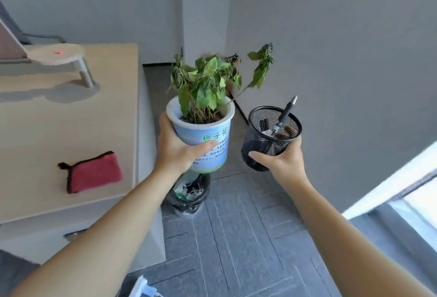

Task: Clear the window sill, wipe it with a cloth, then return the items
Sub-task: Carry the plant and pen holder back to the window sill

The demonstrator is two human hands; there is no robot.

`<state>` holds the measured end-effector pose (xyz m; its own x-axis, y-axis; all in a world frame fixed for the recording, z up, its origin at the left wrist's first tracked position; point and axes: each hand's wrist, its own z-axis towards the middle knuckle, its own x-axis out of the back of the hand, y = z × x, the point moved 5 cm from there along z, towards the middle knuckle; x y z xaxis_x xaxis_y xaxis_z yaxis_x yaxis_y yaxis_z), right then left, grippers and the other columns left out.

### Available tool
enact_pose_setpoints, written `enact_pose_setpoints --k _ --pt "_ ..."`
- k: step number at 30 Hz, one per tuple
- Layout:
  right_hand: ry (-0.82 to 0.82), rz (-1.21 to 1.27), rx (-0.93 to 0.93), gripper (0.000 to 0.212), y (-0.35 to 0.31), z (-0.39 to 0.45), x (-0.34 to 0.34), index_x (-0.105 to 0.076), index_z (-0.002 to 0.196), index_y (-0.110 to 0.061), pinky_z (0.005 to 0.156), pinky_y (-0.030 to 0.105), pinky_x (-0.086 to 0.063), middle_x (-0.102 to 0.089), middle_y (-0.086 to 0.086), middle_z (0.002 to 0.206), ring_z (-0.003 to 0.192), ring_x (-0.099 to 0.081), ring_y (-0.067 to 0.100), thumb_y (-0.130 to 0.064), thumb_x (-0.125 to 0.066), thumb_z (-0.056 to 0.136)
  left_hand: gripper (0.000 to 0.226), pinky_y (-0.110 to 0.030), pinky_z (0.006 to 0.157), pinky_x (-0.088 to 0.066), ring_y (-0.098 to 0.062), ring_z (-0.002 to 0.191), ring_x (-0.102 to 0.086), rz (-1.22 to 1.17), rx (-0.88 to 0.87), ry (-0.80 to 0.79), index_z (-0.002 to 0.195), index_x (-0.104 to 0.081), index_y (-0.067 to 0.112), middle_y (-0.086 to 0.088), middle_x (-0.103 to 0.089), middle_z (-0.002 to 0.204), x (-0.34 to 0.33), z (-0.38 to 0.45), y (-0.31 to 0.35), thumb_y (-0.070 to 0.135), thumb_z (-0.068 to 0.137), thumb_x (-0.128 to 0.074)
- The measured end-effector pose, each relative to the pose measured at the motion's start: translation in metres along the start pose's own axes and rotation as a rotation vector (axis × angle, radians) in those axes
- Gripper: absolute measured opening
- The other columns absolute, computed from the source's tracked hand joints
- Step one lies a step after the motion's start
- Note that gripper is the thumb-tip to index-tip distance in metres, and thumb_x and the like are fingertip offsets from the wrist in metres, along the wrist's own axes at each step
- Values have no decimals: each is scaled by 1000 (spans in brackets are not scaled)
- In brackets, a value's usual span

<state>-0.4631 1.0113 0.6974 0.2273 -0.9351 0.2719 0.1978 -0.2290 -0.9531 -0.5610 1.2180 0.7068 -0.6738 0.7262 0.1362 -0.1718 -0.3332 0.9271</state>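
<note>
Left grip (176, 147) wraps plant pot (203, 138) (upright); right grip (281, 159) cups pen holder (269, 140).

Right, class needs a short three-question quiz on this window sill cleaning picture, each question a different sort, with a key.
1. True or false: the left hand holds the potted plant.
2. Where does the red cloth lie? A) the desk B) the floor C) the bin
3. Fill in: the right hand holds a black mesh ____ with a pen in it.

Key: 1 true; 2 A; 3 pen holder.
</note>
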Motion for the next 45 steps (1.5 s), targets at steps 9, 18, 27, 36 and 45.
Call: enact_pose_setpoints --k 9,18,27,36,45 --pt "486 -94 -124 73 39 -84 210 -38 117 -19 99 36 -43 -54 3 117 109 -53 20 -11 -83 59 99 -33 87 -47 -15 105 -54 -178 -47 -422 118 -36 16 0 -53 118 -192 -53 67 44 32 -75" --pt "847 -184 -241 82 68 -207 348 -43 125 -11 96 33 -45 -55 8 122 111 -53 20 -14 -86 55 93 -11 70 -45 5 94 -50 -282 -68 -794 112 -32 26 23 -47 101 -338 -161 124 47 31 -73" --pt "989 -191 -299 80 131 -262 519 -42 123 -9 86 24 -38 -52 3 116 105 -50 15 -9 -85 56 92 -12 66 -41 -4 92 -49 -273 -81 -928 118 -31 16 19 -45 98 -513 -271 164 31 39 -78" --pt "1024 -214 -335 86 187 -258 718 -38 126 -9 93 29 -41 -51 5 121 109 -49 18 -11 -86 55 104 -14 71 -42 -13 101 -47 -259 -82 -906 119 -29 14 6 -43 113 -695 -331 212 50 30 -71" --pt "1067 -270 -438 87 289 -222 837 -45 121 -12 99 43 -44 -56 7 119 116 -49 28 -25 -88 46 100 -33 89 -43 -15 109 -45 -261 -64 -939 117 -28 18 1 -42 117 -854 -368 194 43 33 -76"
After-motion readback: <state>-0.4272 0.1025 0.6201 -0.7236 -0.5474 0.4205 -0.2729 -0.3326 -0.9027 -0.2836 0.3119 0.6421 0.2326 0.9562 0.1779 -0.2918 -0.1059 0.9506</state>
